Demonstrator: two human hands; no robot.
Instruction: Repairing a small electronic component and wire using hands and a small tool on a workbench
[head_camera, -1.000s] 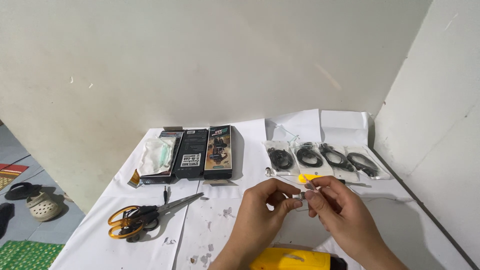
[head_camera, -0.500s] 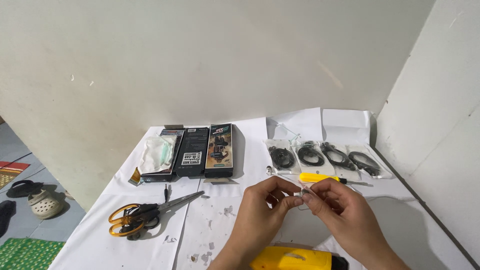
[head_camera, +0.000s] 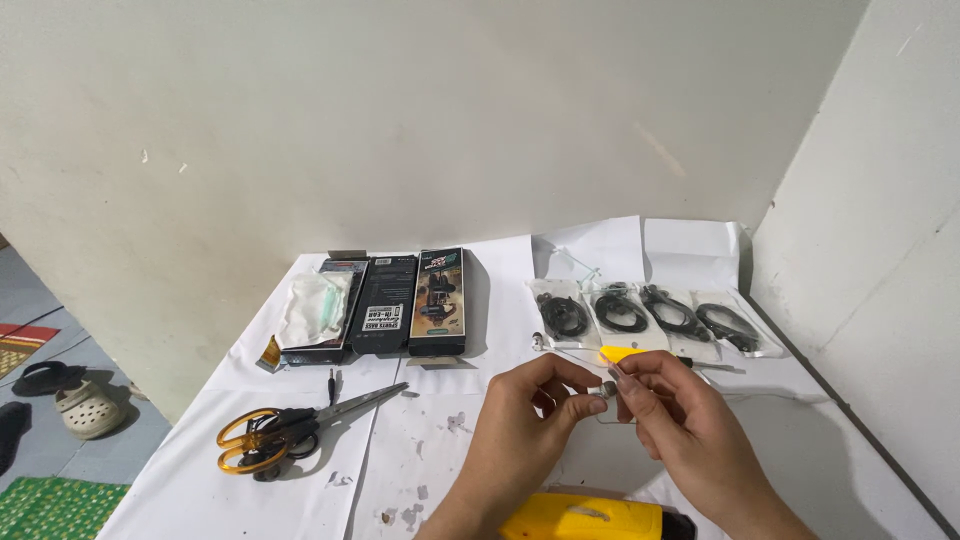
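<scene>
White paper is covering the table (head_camera: 300, 470), and near its middle a small earbud (head_camera: 603, 390) is being pinched between the left hand (head_camera: 525, 420) and right hand (head_camera: 672, 415), fingertips meeting.

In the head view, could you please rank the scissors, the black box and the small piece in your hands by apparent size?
1. scissors and black box: similar, unsure.
2. small piece, pinched between both hands, clearly smallest.

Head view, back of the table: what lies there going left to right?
White pouch on a dark box → black upright box → black box with a picture front → four clear bags of coiled black cable, side by side to the right edge.
</scene>
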